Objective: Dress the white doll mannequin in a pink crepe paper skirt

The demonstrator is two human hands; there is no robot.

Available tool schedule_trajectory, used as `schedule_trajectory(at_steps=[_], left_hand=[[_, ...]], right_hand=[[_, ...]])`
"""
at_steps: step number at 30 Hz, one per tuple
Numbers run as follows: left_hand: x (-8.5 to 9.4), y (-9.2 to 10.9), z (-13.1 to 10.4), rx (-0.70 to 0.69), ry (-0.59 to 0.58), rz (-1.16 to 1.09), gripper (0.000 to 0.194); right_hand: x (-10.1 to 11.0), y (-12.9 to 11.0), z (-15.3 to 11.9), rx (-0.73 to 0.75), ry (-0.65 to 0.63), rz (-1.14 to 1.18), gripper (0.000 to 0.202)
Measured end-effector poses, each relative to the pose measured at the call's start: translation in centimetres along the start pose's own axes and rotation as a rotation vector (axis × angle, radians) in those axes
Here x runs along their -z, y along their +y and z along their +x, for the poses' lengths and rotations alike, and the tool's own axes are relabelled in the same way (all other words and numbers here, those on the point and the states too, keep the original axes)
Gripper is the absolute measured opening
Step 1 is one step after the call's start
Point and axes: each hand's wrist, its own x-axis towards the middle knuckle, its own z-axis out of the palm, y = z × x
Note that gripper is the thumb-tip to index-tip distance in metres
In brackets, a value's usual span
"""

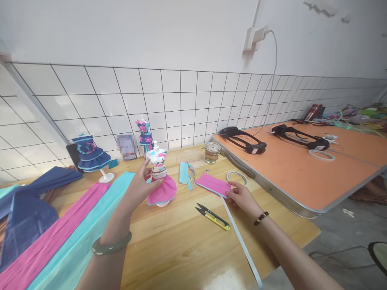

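Note:
My left hand is wrapped round the waist of a small white dress form that wears a patterned top and a pink skirt with a light blue hem. Between the thumb and fingers of my right hand is the right end of a pink fabric strip with a blue edge, lying on the table. A narrow white tape runs from beneath that end toward the table's front. Yellow-and-green thread snips lie between my hands, nearer to me. A light blue fabric scrap lies behind.
Two more dressed forms, one in a navy dress and one in pink and navy, stand at the back left. Long pink cloth and turquoise cloth cover the left side. A tape roll and a glass jar sit at the back. Black headsets rest on the orange table.

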Motion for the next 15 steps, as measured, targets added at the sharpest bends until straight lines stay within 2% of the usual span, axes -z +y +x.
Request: schedule_trajectory(at_steps=[4, 8, 12, 15], left_hand=[[0.5, 0.4, -0.2, 0.023, 0.028, 0.019, 0.095], [1.1, 0.9, -0.1, -0.014, 0.162, 0.021, 0.096], [1.2, 2.2, -0.4, -0.189, 0.374, -0.015, 0.085], [0.3, 4.0, -1.7, -0.429, 0.631, 0.033, 0.062]], right_hand=[[1.8, 0.1, -1.1, 0.002, 0.003, 0.067, 0.045], [4.1, 1.0, -2.2, -0.034, 0.022, 0.114, 0.044], [5.0, 1.8, -3.4, -0.080, 0.044, 0.237, 0.040], [4.8, 1.8, -4.0, -0.095, 0.047, 0.358, 0.046]])
